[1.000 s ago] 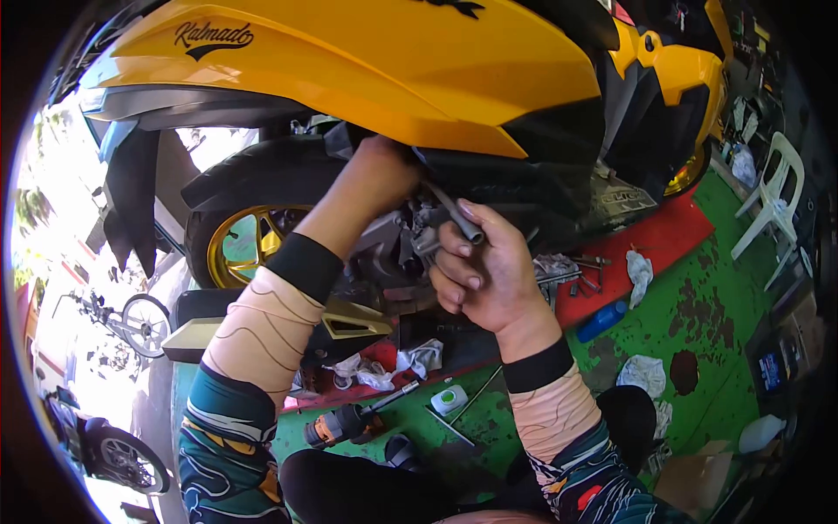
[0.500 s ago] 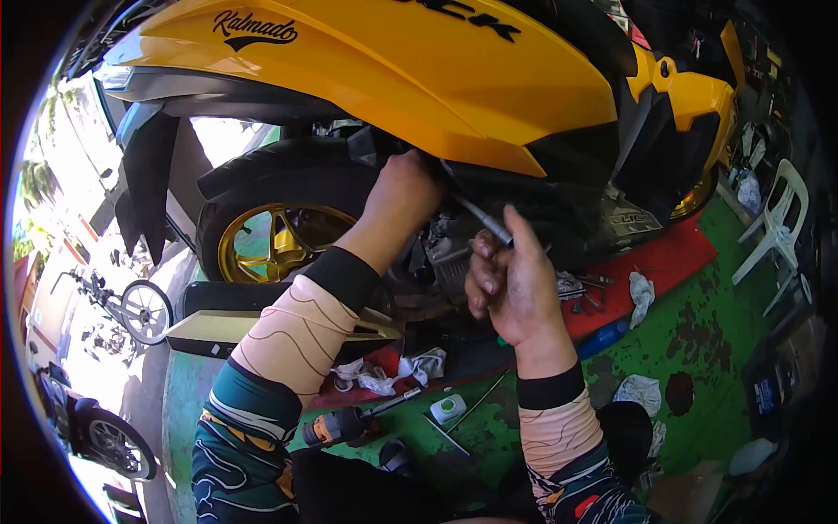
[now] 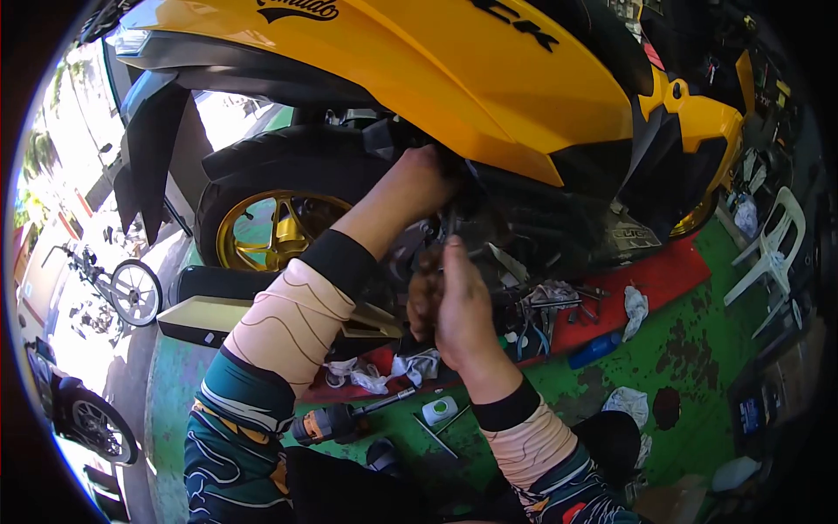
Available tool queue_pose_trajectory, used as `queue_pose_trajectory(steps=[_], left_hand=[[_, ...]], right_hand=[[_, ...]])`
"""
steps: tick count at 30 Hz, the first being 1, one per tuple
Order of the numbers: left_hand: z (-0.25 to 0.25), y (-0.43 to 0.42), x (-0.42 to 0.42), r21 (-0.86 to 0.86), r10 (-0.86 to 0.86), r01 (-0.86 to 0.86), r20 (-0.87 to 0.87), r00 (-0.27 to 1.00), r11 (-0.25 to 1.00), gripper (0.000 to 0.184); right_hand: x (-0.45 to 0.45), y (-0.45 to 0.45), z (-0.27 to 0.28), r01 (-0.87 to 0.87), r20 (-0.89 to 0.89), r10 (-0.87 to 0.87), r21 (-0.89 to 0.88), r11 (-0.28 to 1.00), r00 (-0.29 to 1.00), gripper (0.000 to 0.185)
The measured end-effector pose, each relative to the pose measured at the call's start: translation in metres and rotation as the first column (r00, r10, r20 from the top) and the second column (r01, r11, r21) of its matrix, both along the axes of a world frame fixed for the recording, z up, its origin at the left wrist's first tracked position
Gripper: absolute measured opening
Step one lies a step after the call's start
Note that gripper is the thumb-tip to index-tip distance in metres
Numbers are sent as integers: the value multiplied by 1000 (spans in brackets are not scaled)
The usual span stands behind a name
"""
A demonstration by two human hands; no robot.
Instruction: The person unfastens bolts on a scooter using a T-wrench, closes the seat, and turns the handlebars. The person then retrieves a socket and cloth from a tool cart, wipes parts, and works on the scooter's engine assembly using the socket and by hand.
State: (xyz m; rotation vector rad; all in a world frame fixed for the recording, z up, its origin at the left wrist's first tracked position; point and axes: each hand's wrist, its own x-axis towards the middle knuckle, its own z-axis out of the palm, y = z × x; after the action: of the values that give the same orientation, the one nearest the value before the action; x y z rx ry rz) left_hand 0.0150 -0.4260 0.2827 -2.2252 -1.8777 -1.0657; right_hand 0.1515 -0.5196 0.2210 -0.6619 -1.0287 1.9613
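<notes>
A yellow and black scooter (image 3: 489, 96) fills the upper view, its gold rear wheel (image 3: 284, 229) at the left. My left hand (image 3: 425, 179) reaches in under the yellow side panel, and its fingers are hidden there. Below and slightly right of it, my right hand (image 3: 452, 301) is raised beside the engine area, thumb up and the other fingers curled and smeared by motion. A dark, blurred shaft seems to stand just above my right thumb; whether the hand touches it is unclear.
An orange and black power tool (image 3: 327, 424), a white bottle (image 3: 440, 410) and a T-shaped bar (image 3: 436, 437) lie on the green floor. Rags (image 3: 417, 367) and tools rest on a red mat (image 3: 676, 272). A blue bottle (image 3: 595, 349) is near the mat; a white chair (image 3: 768, 253) stands right.
My right hand has moved left and down, and the metal handle seen at it earlier no longer shows clearly. My left hand stays under the panel. The whole view has shifted.
</notes>
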Motion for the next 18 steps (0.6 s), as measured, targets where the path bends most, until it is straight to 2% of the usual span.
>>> queue_pose_trajectory(steps=[2,6,11,14,15,18], left_hand=[[6,4,-11,-149,-69,55,-90,994,987,35],[18,10,-17,-227,-175,125,-218,960,966,31],[28,8,-13,-319,-246,205,-92,965,925,45],[37,6,-9,-544,-194,139,-43,980,827,46],[36,6,-9,-544,-192,136,-47,980,828,46],[25,0,-4,-301,-197,126,-218,956,945,45]], right_hand=[[-13,1,-3,-17,24,17,23,1000,1000,46],[-30,10,-9,-9,-74,19,135,991,997,44],[-29,10,-3,6,-50,-1,98,995,999,43],[-24,11,2,5,-16,-4,42,999,1000,42],[-19,14,2,-45,-67,47,36,998,997,41],[-13,16,-1,-146,-172,149,27,989,974,40]])
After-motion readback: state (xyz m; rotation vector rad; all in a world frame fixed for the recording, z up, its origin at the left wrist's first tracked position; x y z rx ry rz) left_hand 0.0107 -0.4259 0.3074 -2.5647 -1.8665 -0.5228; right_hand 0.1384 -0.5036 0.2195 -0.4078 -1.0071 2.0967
